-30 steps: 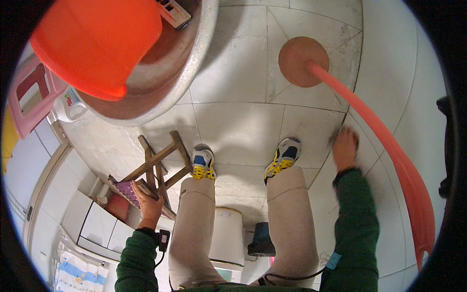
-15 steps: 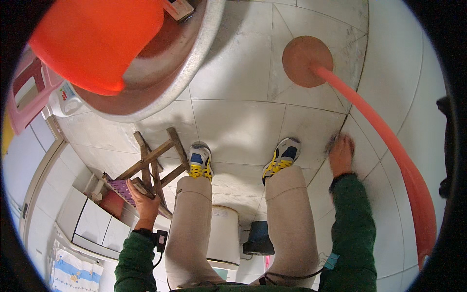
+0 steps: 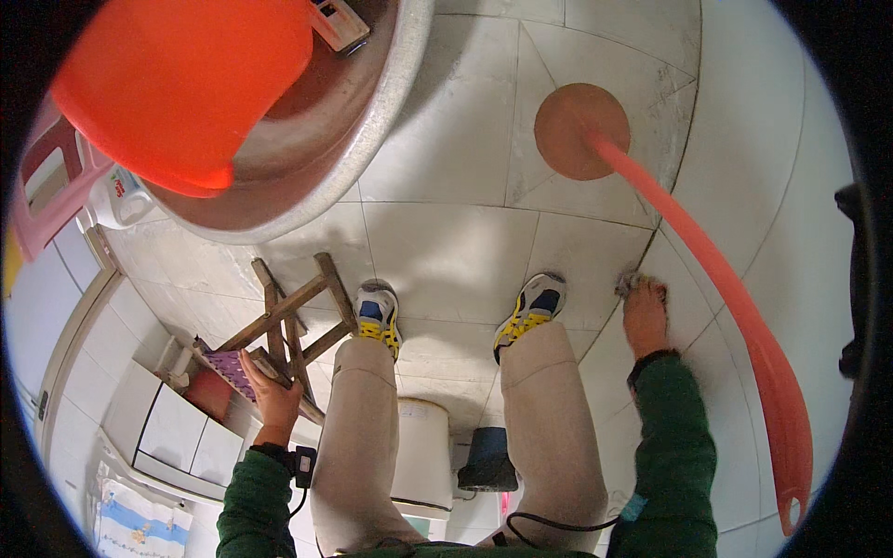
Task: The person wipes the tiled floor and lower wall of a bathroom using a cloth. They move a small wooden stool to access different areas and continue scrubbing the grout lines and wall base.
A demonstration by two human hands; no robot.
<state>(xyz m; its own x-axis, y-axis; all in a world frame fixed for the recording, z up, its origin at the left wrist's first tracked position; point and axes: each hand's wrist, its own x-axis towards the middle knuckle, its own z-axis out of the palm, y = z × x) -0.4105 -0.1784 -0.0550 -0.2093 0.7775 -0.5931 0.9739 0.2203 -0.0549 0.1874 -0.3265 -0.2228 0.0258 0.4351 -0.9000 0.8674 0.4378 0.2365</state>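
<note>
At the lower left, my left hand (image 3: 273,398) is closed around a folding wooden stool (image 3: 296,302) with crossed legs and a purple patterned seat. The stool is tipped on its side beside my left shoe. On the right, my right hand (image 3: 646,321) presses a small grey wad (image 3: 633,281) where the tiled wall meets the floor. Its fingers are bent over the wad and partly hidden; the wad's exact kind is unclear. Farther ahead, a plunger (image 3: 584,132) with a round cup and long pink handle leans along the right wall.
A large metal basin (image 3: 367,163) at the upper left holds an orange-red plastic container (image 3: 186,93). Beside it are a white bottle (image 3: 121,197) and a pink plastic frame (image 3: 60,177). A white bin (image 3: 423,456) and a dark bucket (image 3: 488,458) stand behind my legs.
My right hand has shifted slightly down and left along the wall's base, and the grey wad shows more plainly. My left hand keeps its hold on the stool. The whole view has shifted a little.
</note>
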